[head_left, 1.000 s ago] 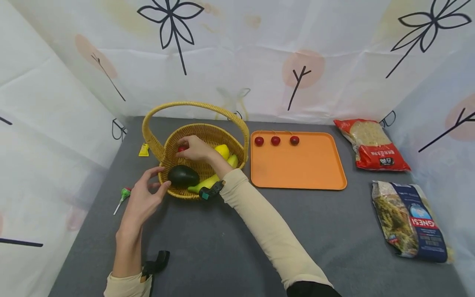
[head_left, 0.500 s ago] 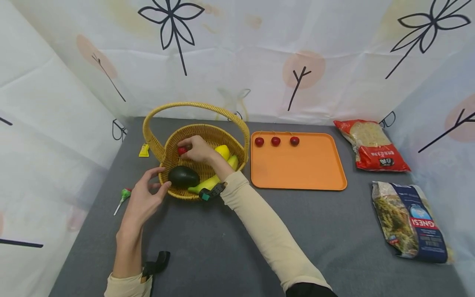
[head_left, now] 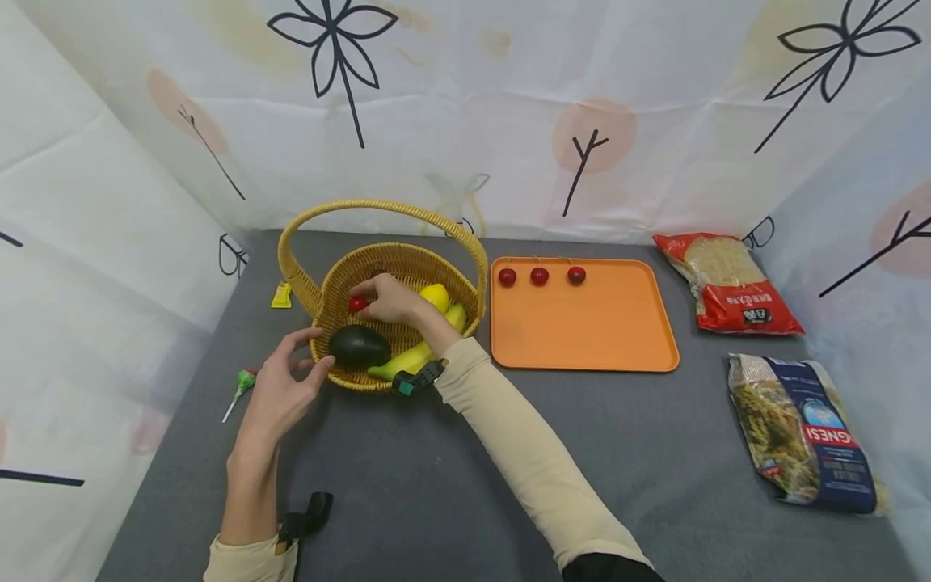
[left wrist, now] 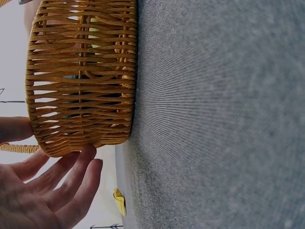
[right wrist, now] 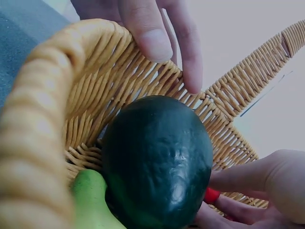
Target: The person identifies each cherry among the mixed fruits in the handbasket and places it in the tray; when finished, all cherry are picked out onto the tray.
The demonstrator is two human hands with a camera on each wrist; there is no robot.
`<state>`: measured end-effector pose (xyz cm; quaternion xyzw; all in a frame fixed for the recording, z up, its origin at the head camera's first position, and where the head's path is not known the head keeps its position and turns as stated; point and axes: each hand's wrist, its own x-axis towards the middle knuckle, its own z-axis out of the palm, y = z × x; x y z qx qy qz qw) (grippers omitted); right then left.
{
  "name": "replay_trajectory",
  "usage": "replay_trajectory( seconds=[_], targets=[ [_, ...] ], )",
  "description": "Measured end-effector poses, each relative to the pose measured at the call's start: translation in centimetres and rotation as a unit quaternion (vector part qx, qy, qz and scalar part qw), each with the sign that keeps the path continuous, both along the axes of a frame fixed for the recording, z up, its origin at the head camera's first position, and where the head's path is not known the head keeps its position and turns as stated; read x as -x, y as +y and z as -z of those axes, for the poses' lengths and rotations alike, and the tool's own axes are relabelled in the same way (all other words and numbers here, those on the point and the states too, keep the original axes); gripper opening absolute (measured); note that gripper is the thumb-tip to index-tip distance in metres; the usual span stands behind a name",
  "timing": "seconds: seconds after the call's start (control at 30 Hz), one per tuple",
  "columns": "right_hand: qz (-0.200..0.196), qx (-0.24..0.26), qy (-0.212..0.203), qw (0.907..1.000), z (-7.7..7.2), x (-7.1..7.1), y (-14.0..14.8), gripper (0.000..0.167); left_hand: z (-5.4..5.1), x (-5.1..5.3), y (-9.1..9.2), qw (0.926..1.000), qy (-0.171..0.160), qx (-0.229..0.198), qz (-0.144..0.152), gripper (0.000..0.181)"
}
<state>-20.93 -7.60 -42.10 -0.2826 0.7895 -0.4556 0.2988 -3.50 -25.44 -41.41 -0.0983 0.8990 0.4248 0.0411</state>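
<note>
A yellow wicker basket with a tall handle stands on the grey table. Inside lie a dark green avocado, a banana and a yellow lemon-like fruit. My left hand holds the basket's near-left rim; the right wrist view shows its thumb over the edge. Deep in the basket, my right hand pinches a small round red fruit beyond the avocado. In the right wrist view that red fruit is mostly hidden between thumb and fingers.
An orange tray with three cherries lies right of the basket. Farther right are a red food bag and a blue pasta bag. A lollipop and a small yellow packet lie left.
The right hand and the red fruit have shifted slightly toward the near side inside the basket. My left hand stays at the rim, and the basket has not visibly moved.
</note>
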Motion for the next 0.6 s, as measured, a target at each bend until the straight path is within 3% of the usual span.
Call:
replay_trajectory(
  seconds=[0.33, 0.47, 0.6],
  targets=[
    [0.08, 0.042, 0.04, 0.9951, -1.2, -0.5, 0.5, 0.038, 0.0, 0.0, 0.0, 1.0, 0.002, 0.0, 0.002, 0.063],
    [0.106, 0.07, 0.029, 0.9914, -2.0, -1.0, 1.4, 0.035, 0.0, 0.0, 0.0, 1.0, 0.003, 0.003, 0.001, 0.062],
    [0.101, 0.099, 0.015, 0.9898, -2.9, -1.9, 2.8, 0.035, 0.0, 0.1, 0.1, 1.0, 0.001, 0.005, 0.0, 0.063]
  ],
)
